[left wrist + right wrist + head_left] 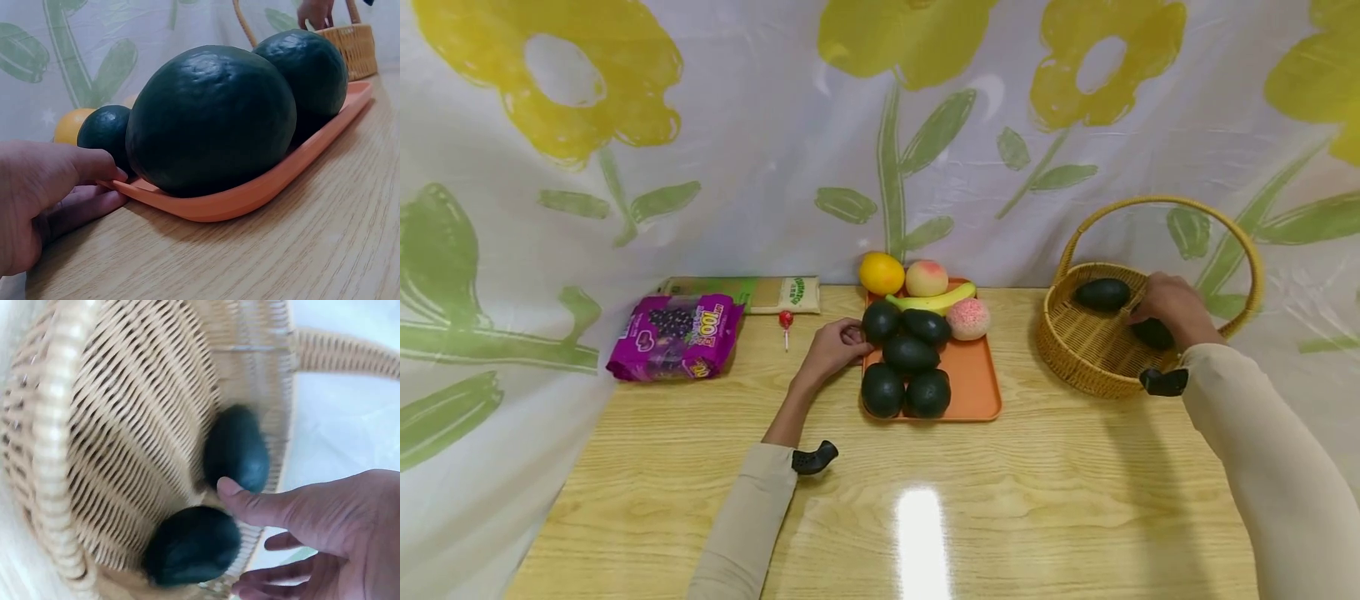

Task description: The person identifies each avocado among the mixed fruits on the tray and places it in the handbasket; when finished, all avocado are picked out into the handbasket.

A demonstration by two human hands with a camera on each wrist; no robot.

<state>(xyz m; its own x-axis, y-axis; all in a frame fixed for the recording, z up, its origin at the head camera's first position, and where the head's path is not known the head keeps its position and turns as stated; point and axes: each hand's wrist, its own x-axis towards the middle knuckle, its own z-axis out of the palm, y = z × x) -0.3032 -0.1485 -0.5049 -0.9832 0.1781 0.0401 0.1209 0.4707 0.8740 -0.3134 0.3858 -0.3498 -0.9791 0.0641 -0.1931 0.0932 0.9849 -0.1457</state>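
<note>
My left hand (838,346) is at the left edge of an orange tray (973,379), pinching its rim between thumb (103,165) and fingers. Several dark green avocados (912,354) lie on the tray, with a banana (936,300), a pink peach (968,319), another peach (927,278) and an orange-yellow fruit (882,273) at its far end. Over the wicker basket (1090,375), my right hand (1172,308) reaches inside with loosely spread fingers. Two avocados lie in it, one (1102,294) towards the back and one (1152,333) partly hidden beneath the hand. Nothing appears gripped there.
A purple snack bag (673,337) lies on the left of the wooden table (1037,500). Behind it is a flat beige-green packet (767,293), with a red lollipop (786,318) in front. A tall handle (1165,200) arches over the basket. Flowered cloth (760,167) hangs behind.
</note>
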